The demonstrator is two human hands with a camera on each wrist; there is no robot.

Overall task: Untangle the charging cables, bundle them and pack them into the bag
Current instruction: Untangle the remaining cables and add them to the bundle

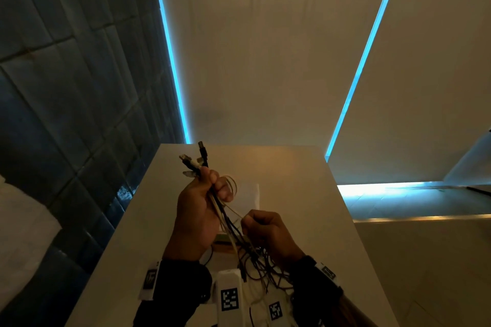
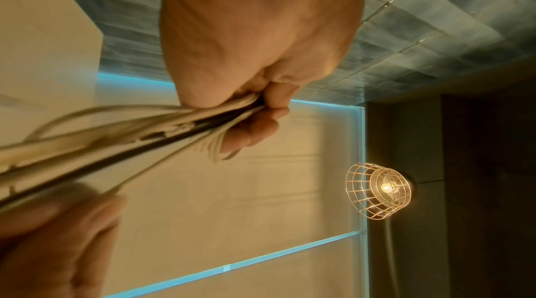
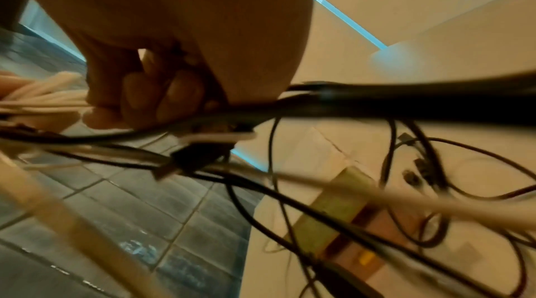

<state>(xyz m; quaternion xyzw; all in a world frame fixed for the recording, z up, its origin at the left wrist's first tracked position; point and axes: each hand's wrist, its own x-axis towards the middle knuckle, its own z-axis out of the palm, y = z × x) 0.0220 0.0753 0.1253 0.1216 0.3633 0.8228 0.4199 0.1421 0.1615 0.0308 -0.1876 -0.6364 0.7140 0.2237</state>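
Note:
In the head view my left hand is raised over the white table and grips a bundle of white and black charging cables in its fist. The cables' plug ends stick up above the fist. The left wrist view shows the same left hand with fingers curled round the cables. Just right and lower, my right hand pinches thin strands running out of the bundle. The right hand's fingers are curled among the cables. The loose cable ends hang tangled toward the table.
A flat white pouch or sheet lies on the table beyond my hands. A small coloured box sits under the tangle. White blocks with square markers show at the near edge. Dark tiled floor lies left of the table.

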